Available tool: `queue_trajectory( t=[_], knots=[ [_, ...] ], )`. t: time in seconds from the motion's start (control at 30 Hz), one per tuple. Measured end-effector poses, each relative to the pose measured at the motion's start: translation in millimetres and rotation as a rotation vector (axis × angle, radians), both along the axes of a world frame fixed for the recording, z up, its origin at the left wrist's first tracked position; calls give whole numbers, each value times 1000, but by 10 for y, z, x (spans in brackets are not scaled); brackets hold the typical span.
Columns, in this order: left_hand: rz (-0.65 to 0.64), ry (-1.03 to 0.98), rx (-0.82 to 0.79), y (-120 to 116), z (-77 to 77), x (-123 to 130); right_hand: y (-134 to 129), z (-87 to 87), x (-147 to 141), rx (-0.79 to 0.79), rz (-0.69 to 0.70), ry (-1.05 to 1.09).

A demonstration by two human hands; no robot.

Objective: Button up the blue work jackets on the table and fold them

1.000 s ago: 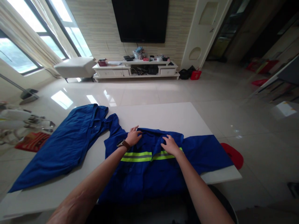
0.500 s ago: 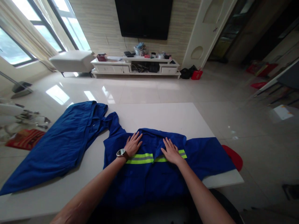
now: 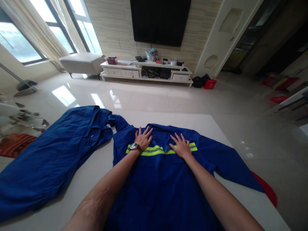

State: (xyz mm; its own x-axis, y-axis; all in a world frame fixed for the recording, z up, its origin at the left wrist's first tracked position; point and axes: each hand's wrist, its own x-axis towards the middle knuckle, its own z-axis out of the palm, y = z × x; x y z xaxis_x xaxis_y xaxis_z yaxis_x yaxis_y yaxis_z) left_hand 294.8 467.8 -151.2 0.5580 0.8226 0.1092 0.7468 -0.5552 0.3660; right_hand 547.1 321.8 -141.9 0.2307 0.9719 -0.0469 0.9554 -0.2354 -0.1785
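Note:
A blue work jacket [image 3: 154, 179] with a yellow-green and grey reflective stripe [image 3: 152, 150] across its chest lies spread over a white table [image 3: 190, 119]. My left hand [image 3: 143, 138] rests flat on the left chest near the collar, fingers spread, a watch on its wrist. On the other side of the front opening, my right hand [image 3: 181, 146] presses on the cloth with its fingers apart. One sleeve reaches right to the table's edge; the other is bunched at the upper left. Blue folded trousers [image 3: 55, 150] lie beside it on the left.
A red round seat [image 3: 267, 189] shows past the table's right edge. Across the tiled floor stand a white TV cabinet [image 3: 117, 72] and a pale ottoman [image 3: 81, 64], below a wall-mounted television [image 3: 160, 22]. A red patterned cloth or bag [image 3: 15, 144] lies at the left.
Both hands have shifted slightly away from me with the jacket's upper part. More of the jacket's front and right sleeve now lies stretched out. The camera view has shifted a little.

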Motion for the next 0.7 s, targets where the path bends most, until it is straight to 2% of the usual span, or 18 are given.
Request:
queue_trajectory(
  t=[0.13, 0.27, 0.37, 0.43, 0.53, 0.6, 0.63, 0.7],
  knots=[
    [40, -19, -7, 368, -26, 180, 471, -23, 248, 24, 37, 18],
    [45, -109, -2, 558, -16, 303, 756, -70, 404, 63, 51, 16],
    [53, -326, -39, 617, 124, 260, 810, -98, 447, 113, 56, 32],
    [171, -537, -73, 589, 317, 74, 791, -92, 454, 198, 52, 72],
    [373, -716, -99, 291, 671, -523, 725, -13, 455, 359, -42, 145],
    [344, -643, -181, -159, 821, -1083, 647, 97, 460, 394, -122, 182],
    [308, -552, -240, -457, 837, -1375, 581, 167, 461, 388, -146, 195],
    [327, -411, -381, -1149, 735, -1905, 346, 322, 449, 355, -153, 217]
  ],
)
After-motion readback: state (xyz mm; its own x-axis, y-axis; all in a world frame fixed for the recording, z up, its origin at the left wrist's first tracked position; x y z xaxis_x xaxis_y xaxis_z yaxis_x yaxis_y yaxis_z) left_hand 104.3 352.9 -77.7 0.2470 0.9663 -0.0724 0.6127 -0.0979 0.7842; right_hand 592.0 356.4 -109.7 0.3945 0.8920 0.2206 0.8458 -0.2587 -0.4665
